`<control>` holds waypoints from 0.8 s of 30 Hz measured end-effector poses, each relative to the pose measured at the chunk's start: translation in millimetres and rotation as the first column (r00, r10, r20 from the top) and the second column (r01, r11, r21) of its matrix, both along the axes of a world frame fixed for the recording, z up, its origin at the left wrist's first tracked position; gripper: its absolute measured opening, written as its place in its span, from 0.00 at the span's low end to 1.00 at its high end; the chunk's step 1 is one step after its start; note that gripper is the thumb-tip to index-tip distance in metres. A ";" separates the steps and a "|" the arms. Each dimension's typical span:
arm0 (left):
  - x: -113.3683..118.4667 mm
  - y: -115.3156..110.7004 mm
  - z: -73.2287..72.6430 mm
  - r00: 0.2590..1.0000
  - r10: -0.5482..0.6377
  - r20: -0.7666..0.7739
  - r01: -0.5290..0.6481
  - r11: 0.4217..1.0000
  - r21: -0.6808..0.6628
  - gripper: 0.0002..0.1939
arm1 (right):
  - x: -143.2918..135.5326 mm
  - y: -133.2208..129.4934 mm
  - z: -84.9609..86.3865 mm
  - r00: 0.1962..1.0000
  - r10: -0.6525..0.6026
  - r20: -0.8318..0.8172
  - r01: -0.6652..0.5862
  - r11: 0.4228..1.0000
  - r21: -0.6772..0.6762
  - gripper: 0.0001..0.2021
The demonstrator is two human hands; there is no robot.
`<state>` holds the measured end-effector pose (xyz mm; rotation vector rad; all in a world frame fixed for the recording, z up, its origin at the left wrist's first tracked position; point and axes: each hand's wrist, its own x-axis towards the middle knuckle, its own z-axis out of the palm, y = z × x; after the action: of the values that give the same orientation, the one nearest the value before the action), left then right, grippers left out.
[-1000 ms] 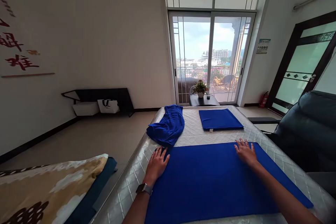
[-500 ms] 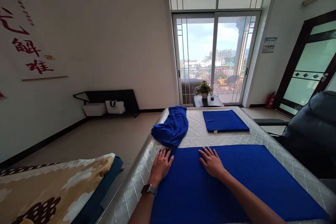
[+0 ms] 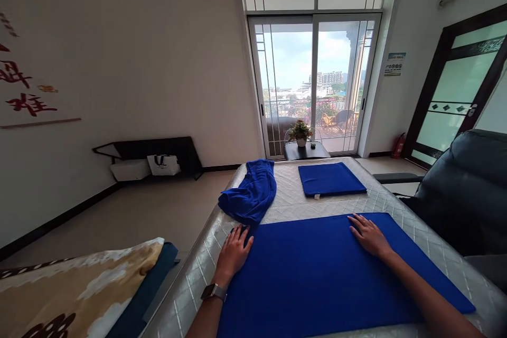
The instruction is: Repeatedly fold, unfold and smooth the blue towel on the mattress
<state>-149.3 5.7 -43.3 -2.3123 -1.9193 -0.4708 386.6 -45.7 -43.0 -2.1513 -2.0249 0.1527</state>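
Cloth (image 3: 309, 277), right hand (image 3: 370, 237) palm down, seemingly touching

Looking forward and down from head height, in one wide view, over the left hand (image 3: 233, 251) and right hand (image 3: 369, 235) close by, along the mattress (image 3: 288, 185) to the glass sliding door (image 3: 291, 79) well beyond, reaching from patterned bedding (image 3: 79, 285) at lower left to a dark padded chair (image 3: 467, 187) at right.

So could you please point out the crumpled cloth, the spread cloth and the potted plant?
Crumpled cloth (image 3: 253, 193), head view: middle folds.
Spread cloth (image 3: 312, 274), head view: its centre.
Potted plant (image 3: 300, 130), head view: foliage.
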 end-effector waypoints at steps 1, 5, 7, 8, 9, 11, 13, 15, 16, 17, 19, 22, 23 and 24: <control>-0.2 0.5 -0.1 1.000 0.004 -0.002 -0.004 1.000 -0.003 0.29 | 13.8 0.2 -2.2 1.000 -0.018 0.006 0.018 1.000 0.001 0.33; -0.4 1.6 1.4 1.000 0.000 -0.022 0.000 1.000 -0.008 0.29 | 61.7 1.3 -11.4 0.995 -0.099 0.024 0.100 0.995 -0.008 0.35; -0.5 1.8 2.5 1.000 0.002 -0.026 -0.002 1.000 -0.016 0.29 | 78.8 1.6 -16.2 0.987 -0.152 0.042 0.153 0.988 -0.019 0.37; -0.7 2.0 2.8 1.000 0.004 -0.026 -0.005 1.000 -0.023 0.29 | 84.9 1.6 -18.4 0.983 -0.176 0.057 0.178 0.984 -0.025 0.38; -1.0 2.3 3.0 1.000 0.006 -0.025 -0.007 0.999 -0.033 0.29 | 89.5 1.5 -20.6 0.978 -0.196 0.073 0.198 0.980 -0.030 0.39; -2.1 3.3 2.2 1.000 0.005 -0.021 -0.006 0.999 -0.045 0.30 | 94.4 1.5 -24.5 0.971 -0.217 0.101 0.221 0.975 -0.029 0.40; -3.7 4.9 0.1 1.000 -0.002 -0.016 0.002 0.999 -0.041 0.30 | 95.8 1.9 -27.8 0.969 -0.222 0.112 0.225 0.974 -0.014 0.40; -5.4 6.8 -2.5 1.000 -0.009 -0.013 0.008 0.999 -0.033 0.30 | 96.0 2.8 -30.5 0.967 -0.227 0.112 0.229 0.973 0.001 0.39; -6.1 7.7 -3.6 1.000 -0.010 -0.012 0.009 0.999 -0.031 0.30 | 96.0 3.4 -31.5 0.966 -0.232 0.111 0.232 0.973 0.007 0.39; -6.5 8.4 -4.5 1.000 -0.009 -0.012 0.009 0.999 -0.032 0.29 | 96.0 3.9 -32.1 0.965 -0.238 0.110 0.238 0.971 0.012 0.39; -6.8 9.1 -5.2 1.000 -0.004 -0.015 0.004 0.999 -0.032 0.30 | 95.4 4.4 -31.8 0.963 -0.248 0.105 0.247 0.969 0.018 0.38; -5.8 8.3 -3.5 1.000 0.001 -0.024 -0.002 0.999 -0.044 0.30 | 91.3 2.7 -26.4 0.960 -0.259 0.105 0.259 0.966 0.009 0.37; -5.2 7.7 -2.5 1.000 0.001 -0.025 -0.002 0.999 -0.049 0.30 | 89.0 1.3 -23.2 0.958 -0.262 0.113 0.264 0.964 -0.004 0.37; -4.5 6.9 -1.4 1.000 0.002 -0.025 -0.004 0.999 -0.052 0.31 | 86.4 -0.4 -19.4 0.956 -0.265 0.125 0.270 0.963 -0.020 0.37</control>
<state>-153.8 12.7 -44.7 -2.3351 -1.9463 -0.3935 473.0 -46.1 -62.4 -2.4869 -1.7759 0.0225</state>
